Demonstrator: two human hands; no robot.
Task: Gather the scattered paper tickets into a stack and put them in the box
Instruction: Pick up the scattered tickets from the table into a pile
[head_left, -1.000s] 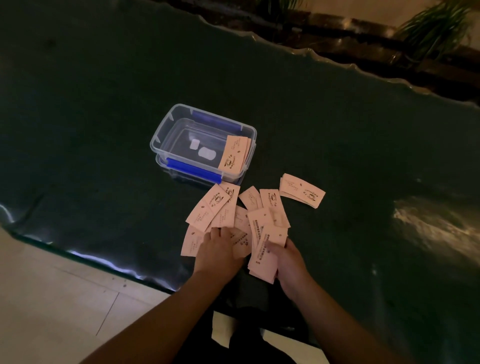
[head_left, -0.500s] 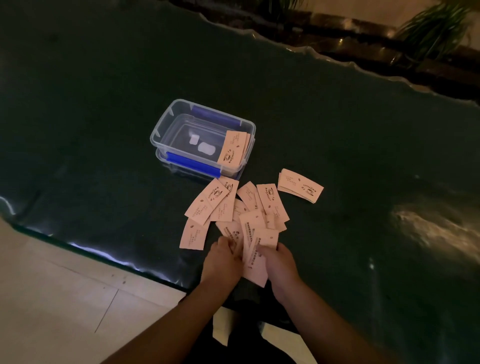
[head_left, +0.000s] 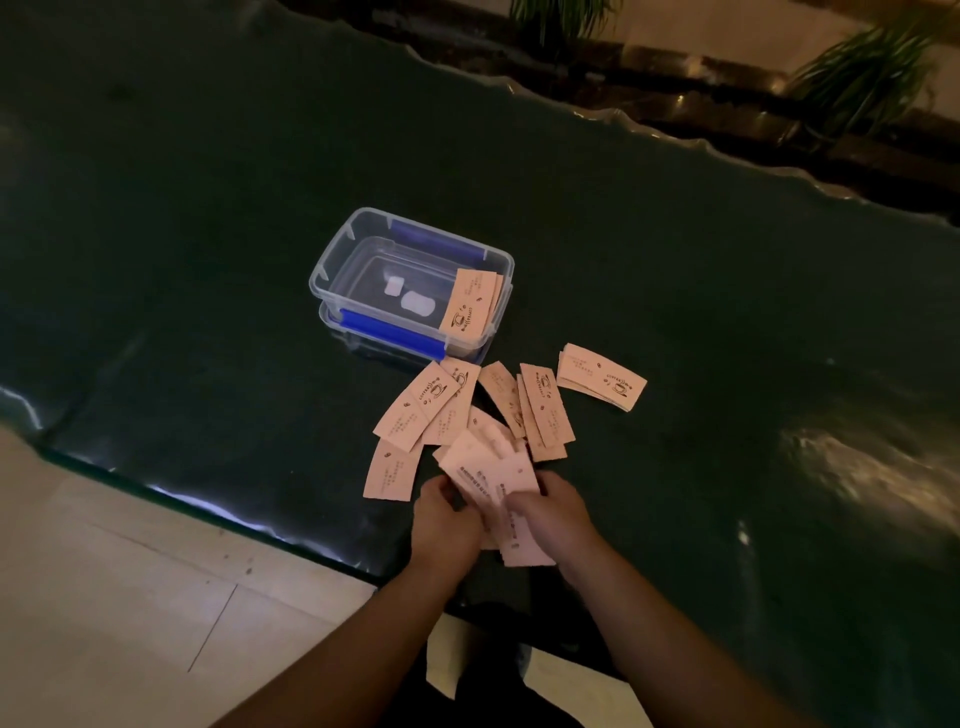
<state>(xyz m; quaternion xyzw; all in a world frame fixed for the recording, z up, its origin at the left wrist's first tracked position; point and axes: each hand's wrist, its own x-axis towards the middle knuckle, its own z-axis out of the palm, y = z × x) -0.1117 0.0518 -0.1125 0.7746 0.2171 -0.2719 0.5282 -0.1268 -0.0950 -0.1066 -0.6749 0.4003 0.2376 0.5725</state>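
Observation:
Several pale pink paper tickets (head_left: 431, 410) lie scattered on the dark green table, just in front of a clear plastic box (head_left: 332, 265) with blue clips. A few tickets (head_left: 470, 301) lean inside the box at its right end. A small neat pile of tickets (head_left: 602, 376) lies to the right of the scatter. My left hand (head_left: 444, 525) and my right hand (head_left: 556, 514) both grip a fanned bunch of tickets (head_left: 493, 473) near the table's front edge, lifted slightly over the scatter.
The green table (head_left: 208, 260) has a wavy glossy edge, with pale floor tiles (head_left: 104, 597) below at the front left. Potted plants (head_left: 862, 73) and a dark ledge stand beyond the far edge. Two small white pieces (head_left: 410, 299) lie on the box's bottom.
Both hands have drawn back toward me, pulling a bunch of tickets out of the scatter and closing them together. The box and the pile at the right have not moved.

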